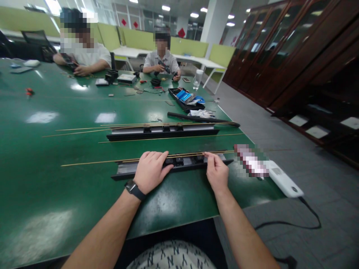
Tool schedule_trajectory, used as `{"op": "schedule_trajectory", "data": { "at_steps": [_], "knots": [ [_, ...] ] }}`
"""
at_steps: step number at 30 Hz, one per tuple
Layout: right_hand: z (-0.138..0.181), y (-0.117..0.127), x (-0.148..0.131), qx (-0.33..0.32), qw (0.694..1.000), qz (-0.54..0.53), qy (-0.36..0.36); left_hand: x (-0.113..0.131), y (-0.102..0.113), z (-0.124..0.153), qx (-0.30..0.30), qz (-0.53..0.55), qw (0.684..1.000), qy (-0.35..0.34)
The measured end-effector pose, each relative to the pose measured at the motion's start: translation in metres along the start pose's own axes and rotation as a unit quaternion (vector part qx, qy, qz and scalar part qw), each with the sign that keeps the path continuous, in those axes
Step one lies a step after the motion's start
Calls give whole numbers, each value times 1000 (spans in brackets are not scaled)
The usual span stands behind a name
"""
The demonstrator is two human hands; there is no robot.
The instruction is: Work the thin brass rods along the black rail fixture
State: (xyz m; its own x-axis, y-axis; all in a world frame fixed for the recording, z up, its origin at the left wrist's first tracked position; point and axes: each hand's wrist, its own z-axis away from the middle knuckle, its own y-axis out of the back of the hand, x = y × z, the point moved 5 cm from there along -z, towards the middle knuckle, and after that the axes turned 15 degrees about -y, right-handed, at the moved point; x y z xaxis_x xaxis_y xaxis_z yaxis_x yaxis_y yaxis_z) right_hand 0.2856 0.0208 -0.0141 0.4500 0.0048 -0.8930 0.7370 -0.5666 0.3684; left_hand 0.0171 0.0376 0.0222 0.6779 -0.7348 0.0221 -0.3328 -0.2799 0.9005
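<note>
A long black rail with a silver insert (126,169) lies across the green table (56,164) near its front edge. Thin brass rods (92,162) run along its top. My left hand (150,171), with a black watch on the wrist, rests palm down on the rail, fingers curled over the rods and the small black blocks (179,161). My right hand (216,172) pinches the rods at the rail's right part. A second rail of the same kind (162,131) lies further back with more brass rods across it.
A white power bank (283,182) with a black cable sits at the table's right corner. Behind are a black tray of blue parts (185,98), gloves, a bottle (198,78) and small tools. Two people sit working at the far side. Dark wooden cabinets stand right.
</note>
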Motion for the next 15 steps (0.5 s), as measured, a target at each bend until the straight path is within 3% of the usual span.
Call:
{"op": "schedule_trajectory", "data": {
  "at_steps": [8, 15],
  "knots": [
    [-4, 5, 4, 50, 998, 0, -31, -1, -1, 0, -2, -2, 1000, -2],
    [-2, 3, 3, 19, 1000, 2, -23, -1, -1, 0, -1, -1, 1000, 0]
  ]
}}
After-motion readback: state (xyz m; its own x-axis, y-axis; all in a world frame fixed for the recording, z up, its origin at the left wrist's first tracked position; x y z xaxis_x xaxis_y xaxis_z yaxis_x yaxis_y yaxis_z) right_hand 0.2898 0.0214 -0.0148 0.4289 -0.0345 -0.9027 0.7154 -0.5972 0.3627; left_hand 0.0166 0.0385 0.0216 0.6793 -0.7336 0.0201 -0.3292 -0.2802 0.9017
